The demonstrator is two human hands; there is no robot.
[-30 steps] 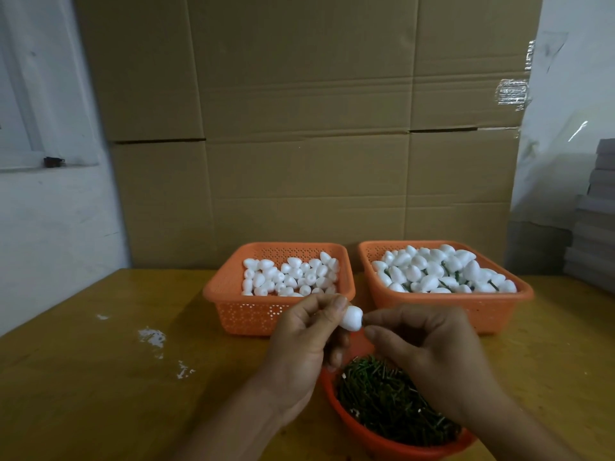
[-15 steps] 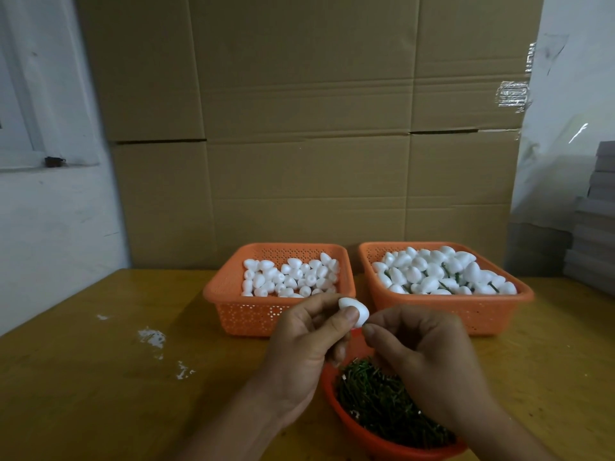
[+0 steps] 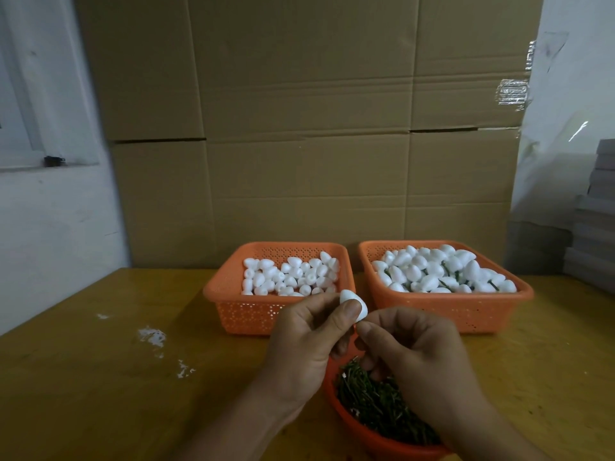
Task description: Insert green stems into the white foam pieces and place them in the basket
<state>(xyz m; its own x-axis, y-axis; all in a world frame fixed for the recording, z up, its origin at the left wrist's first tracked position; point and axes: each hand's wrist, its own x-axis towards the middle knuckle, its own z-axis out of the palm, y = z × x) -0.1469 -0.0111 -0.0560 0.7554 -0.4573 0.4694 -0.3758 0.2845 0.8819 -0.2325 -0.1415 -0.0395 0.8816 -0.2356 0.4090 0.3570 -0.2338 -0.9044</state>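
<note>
two hands meet above the stem bowl (image 3: 352,417). left hand (image 3: 307,337) pinches the foam piece (image 3: 353,307); right hand (image 3: 412,354) fingertips curled tight at its base, stem hidden. baskets beyond. no readable text.

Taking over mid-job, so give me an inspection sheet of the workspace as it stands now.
Surface: wooden table, white crumbs on it.
Job's things: left basket holds plain foam pieces; right basket holds stemmed ones; red bowl holds green stems.
Clutter: grey stack at right.
Grippers: left hand pinches a foam piece; right hand fingertips pinched at its base.
Cables: nothing seen.
Surroundings: cardboard boxes, white wall.
</note>
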